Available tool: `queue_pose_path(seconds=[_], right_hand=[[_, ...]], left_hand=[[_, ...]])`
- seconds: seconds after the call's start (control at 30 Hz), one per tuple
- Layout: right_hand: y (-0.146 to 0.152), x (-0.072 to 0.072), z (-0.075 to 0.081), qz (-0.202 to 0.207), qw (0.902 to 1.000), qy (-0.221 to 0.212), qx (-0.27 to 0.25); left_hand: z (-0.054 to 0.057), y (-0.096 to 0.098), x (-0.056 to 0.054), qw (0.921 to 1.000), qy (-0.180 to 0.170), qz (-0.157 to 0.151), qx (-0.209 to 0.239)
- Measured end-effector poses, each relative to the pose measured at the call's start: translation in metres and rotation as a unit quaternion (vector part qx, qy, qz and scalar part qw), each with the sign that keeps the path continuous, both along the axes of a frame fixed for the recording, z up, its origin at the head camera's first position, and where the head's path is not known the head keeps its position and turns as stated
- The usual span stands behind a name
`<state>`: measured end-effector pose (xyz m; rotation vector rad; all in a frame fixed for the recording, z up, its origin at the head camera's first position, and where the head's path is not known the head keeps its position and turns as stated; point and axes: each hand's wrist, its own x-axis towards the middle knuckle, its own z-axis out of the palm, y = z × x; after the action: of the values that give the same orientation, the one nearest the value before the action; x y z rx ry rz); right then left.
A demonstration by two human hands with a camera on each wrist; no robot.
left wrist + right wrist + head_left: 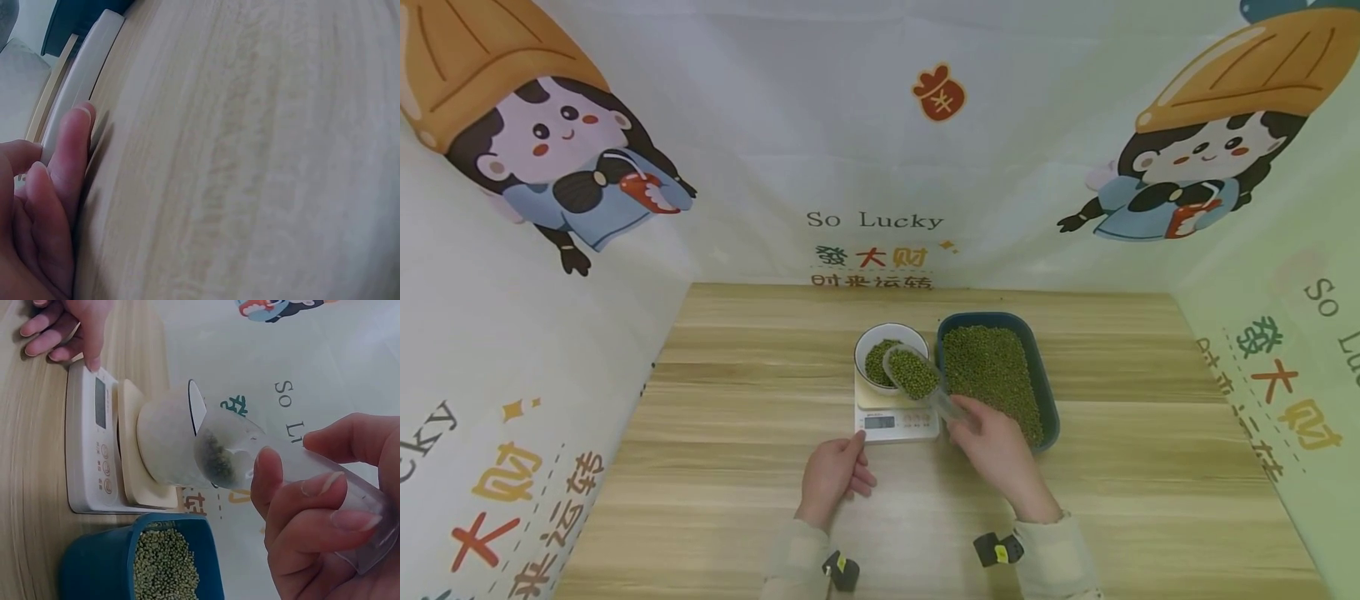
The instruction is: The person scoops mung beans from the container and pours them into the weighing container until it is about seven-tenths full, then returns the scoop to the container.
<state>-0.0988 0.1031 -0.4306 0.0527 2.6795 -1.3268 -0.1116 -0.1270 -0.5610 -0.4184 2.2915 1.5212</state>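
Apparent weighing step: right hand [1000, 454] grasps laden scoop [946, 405] over bowl [887, 332], relaxed left hand [835, 473] touches (with thumb) near-left corner of scale [912, 432], and gentle tipping seems called for.

In the head view the light is soft, with pale sheen on the surface [917, 529] and greenish tint on the right wall [1262, 283]. The left wrist view is dimmer and smeared; the left hand [44, 219] casts there a soft shadow. In the right wrist view, beans [219, 461] look hazy through the scoop [290, 461].
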Motion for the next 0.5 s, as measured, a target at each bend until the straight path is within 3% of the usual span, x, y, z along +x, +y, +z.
queue_pose_path(seconds=[0.5], right_hand=[[-0.0026,0.0006,-0.0018,0.018,0.9998,0.009,0.004]], left_hand=[[0.0006,0.0004,0.002,1.0,0.009,0.001,-0.002]])
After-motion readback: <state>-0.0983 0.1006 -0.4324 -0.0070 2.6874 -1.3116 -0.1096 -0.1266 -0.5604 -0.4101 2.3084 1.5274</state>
